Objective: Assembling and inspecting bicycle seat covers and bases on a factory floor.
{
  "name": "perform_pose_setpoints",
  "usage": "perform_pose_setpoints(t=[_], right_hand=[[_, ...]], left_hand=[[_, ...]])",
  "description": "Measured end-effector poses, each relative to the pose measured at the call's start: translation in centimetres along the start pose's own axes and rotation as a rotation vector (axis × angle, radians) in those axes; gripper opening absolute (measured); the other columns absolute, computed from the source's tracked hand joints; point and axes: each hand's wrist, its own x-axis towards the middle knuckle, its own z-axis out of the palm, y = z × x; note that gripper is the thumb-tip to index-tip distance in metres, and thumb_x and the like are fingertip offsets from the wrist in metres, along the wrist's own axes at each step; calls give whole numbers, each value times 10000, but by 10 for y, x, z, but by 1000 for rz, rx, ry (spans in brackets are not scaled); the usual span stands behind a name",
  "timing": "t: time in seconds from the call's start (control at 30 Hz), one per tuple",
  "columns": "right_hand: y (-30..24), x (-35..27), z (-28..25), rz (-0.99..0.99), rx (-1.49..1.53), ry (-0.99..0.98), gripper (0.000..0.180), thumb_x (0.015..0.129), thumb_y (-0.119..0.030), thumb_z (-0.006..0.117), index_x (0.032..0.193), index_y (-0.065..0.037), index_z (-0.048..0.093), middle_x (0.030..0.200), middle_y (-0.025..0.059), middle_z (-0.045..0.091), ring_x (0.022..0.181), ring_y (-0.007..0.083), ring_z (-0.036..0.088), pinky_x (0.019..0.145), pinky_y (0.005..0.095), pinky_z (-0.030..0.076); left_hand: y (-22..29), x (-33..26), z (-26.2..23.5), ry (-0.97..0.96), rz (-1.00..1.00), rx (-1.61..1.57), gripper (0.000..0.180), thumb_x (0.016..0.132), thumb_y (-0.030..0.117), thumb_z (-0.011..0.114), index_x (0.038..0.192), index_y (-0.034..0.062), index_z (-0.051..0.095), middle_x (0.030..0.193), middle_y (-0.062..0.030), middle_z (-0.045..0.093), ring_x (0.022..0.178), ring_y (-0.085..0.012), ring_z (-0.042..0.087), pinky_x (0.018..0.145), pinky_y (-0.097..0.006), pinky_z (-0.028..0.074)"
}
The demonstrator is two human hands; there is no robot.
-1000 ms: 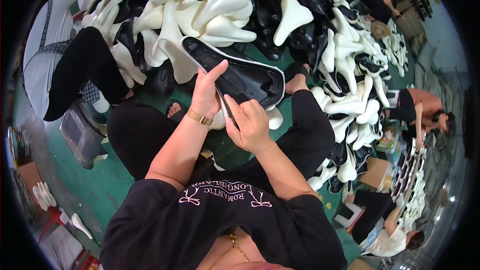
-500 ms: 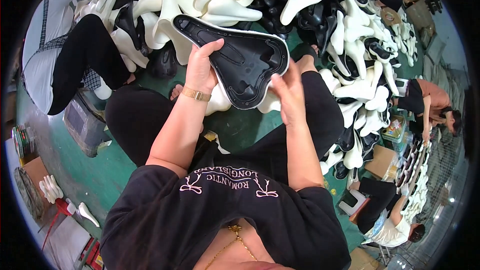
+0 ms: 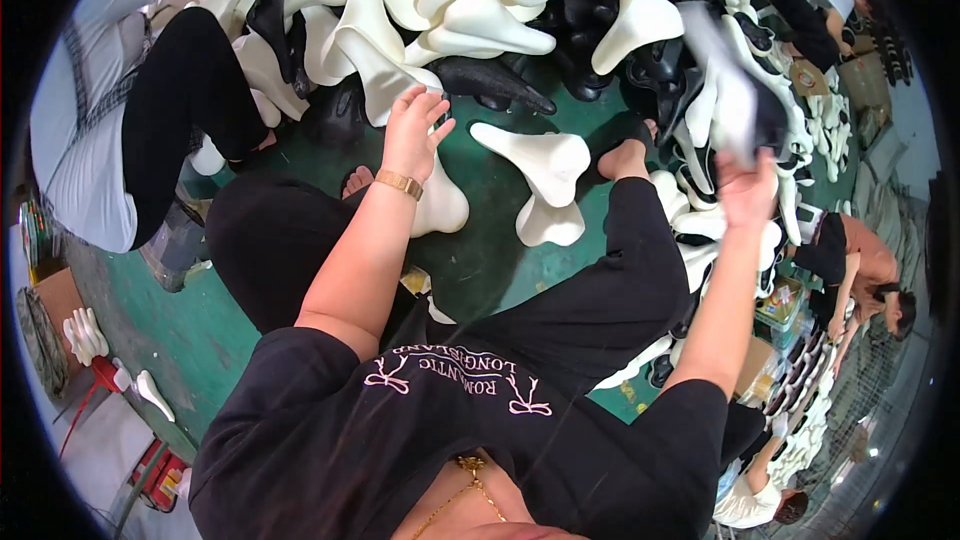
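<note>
My right hand (image 3: 748, 188) reaches out to the right, blurred by motion. At its fingertips is a bicycle saddle (image 3: 733, 90), white foam with a black base, also smeared. The grip looks closed on the saddle's near end, though the fingers are not sharp. My left hand (image 3: 412, 135) is raised with its fingers apart and nothing in it, in front of the heap of white saddle pads. Between my legs a white saddle pad (image 3: 535, 158) lies on the floor, partly over another white pad (image 3: 552, 224). One more pad (image 3: 443, 202) stands beside my left wrist.
White saddle pads (image 3: 480, 20) are heaped ahead, with black saddle bases (image 3: 570, 30) beside them. A mixed pile lies along the right. A person in black trousers (image 3: 185, 105) sits at left; several others work at right. The floor (image 3: 480, 265) is green.
The saddle has gone from between both hands to the far right with my right hand. My left hand has let go and opened. The white pads between my legs are now uncovered.
</note>
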Motion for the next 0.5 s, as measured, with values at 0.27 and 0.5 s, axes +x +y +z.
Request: perform_pose_setpoints(t=[0.27, 0.5], right_hand=[[144, 85, 58, 320, -407, -119, 371, 827, -157, 654, 1171, -40, 581, 985, 100, 633, 840, 207, 626, 725, 359, 545], [325, 87, 78, 510, -729, -21, 645, 791, -149, 716, 1363, -27, 444, 1064, 119, 611, 859, 185, 618, 652, 313, 522]], left_hand=[[-29, 18, -16, 111, -113, 159, 320, 921, 148, 555, 1218, 61, 476, 1132, -90, 561, 1050, -217, 571, 885, -402, 490], [-69, 58, -43, 110, 77, 756, 409, 842, 175, 643, 1203, 6, 546, 1145, -110, 595, 1088, -252, 573, 945, -352, 452]])
